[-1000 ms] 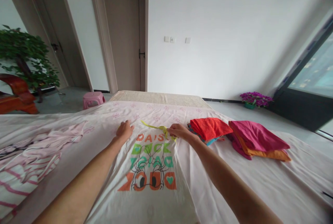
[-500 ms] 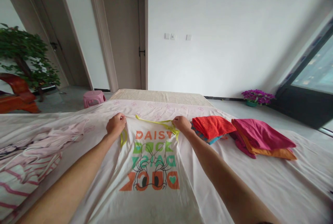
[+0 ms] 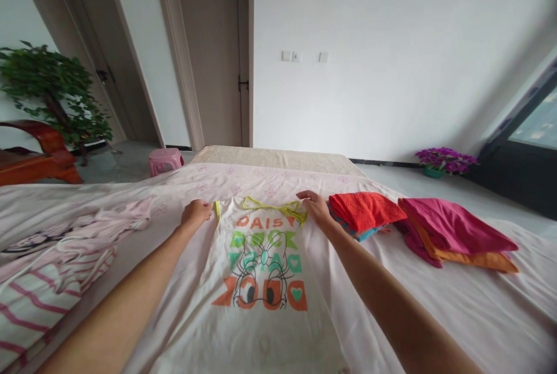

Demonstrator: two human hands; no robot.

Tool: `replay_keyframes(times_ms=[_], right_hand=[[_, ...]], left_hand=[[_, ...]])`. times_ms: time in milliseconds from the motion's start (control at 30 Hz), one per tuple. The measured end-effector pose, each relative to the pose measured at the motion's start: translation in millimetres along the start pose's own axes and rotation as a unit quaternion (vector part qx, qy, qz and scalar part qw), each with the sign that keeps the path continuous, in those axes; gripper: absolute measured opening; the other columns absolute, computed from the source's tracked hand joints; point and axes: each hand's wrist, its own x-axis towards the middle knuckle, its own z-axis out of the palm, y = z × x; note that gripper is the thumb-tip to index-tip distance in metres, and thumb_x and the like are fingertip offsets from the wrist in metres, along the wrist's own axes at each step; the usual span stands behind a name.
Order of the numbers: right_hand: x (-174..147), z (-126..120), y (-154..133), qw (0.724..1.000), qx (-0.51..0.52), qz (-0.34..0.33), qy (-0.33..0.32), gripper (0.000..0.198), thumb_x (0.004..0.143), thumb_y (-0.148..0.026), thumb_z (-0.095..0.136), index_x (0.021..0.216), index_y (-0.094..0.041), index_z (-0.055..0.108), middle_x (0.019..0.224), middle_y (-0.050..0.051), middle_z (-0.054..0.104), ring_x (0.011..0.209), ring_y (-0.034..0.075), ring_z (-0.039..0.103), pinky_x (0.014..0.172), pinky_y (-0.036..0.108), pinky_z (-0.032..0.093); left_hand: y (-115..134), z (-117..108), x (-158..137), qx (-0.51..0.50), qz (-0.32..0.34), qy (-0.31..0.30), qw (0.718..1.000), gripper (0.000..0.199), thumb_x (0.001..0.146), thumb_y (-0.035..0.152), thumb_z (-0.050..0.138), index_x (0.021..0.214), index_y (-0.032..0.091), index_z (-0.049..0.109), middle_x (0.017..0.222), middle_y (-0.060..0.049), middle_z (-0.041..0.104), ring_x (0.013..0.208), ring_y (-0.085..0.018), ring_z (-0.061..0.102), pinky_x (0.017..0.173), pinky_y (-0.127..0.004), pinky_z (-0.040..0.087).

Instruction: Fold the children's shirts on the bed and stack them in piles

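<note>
Evidently the yellow edging (image 3: 217, 211) beside the left hand (image 3: 196, 213) had just been straightened, leaving the white top (image 3: 265, 333) spread flatter between that and the right hand (image 3: 317, 209), index finger extended, though whether either was pinching could not be told.

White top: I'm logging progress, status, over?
Left hand, right hand either side, grip unclear. White top spread out, front up. Red folded cloth close beside right hand.
</note>
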Motion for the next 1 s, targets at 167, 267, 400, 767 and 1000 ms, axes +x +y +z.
replay_keyframes(times_ms=[167,267,400,767,1000], right_hand=[[-4,-8,-21,0.973,-0.163,-0.123,-0.103,0.032,0.079,-0.02,0.056,0.103,-0.031,0.075,0.1,0.0,0.073,0.104,0.022,0.059,0.09,0.03,0.042],[-5,-11,-26,0.948,-0.249,-0.158,-0.119,0.026,0.082,-0.026,0.058,0.1,-0.031,0.076,0.097,0.002,0.074,0.105,0.023,0.057,0.091,0.031,0.041],[0,-12,-21,0.955,-0.282,-0.082,-0.05,0.022,0.086,-0.029,0.056,0.093,-0.026,0.076,0.101,0.006,0.072,0.103,0.024,0.058,0.082,0.029,0.043],[-52,19,-45,0.956,-0.241,-0.164,0.034,0.039,0.095,-0.023,0.042,0.13,-0.02,0.058,0.136,0.008,0.055,0.123,0.023,0.048,0.103,0.033,0.035],[-62,43,-49,0.941,-0.251,-0.204,-0.098,0.038,0.099,-0.032,0.04,0.131,-0.019,0.054,0.135,0.01,0.057,0.125,0.022,0.049,0.109,0.038,0.029]], left_hand=[[8,8,-1,0.017,-0.017,-0.027,0.999,0.04,0.077,0.053,0.058,0.091,0.019,0.073,0.082,-0.009,0.075,0.079,-0.024,0.07,0.061,-0.027,0.045],[15,14,-1,0.026,-0.023,-0.011,0.999,0.039,0.074,0.049,0.061,0.099,0.021,0.072,0.095,-0.012,0.075,0.09,-0.028,0.07,0.065,-0.029,0.045],[14,12,2,0.036,-0.04,0.029,0.998,0.036,0.081,0.04,0.052,0.107,0.021,0.07,0.107,-0.014,0.073,0.096,-0.03,0.069,0.068,-0.032,0.048],[26,21,-47,0.076,0.22,0.048,0.971,0.036,0.091,0.02,0.039,0.121,0.02,0.06,0.129,-0.009,0.061,0.121,-0.019,0.055,0.103,-0.029,0.04],[49,53,-41,0.125,0.316,-0.048,0.939,0.041,0.091,0.034,0.047,0.129,0.024,0.058,0.143,-0.007,0.052,0.131,-0.021,0.047,0.111,-0.036,0.033]])
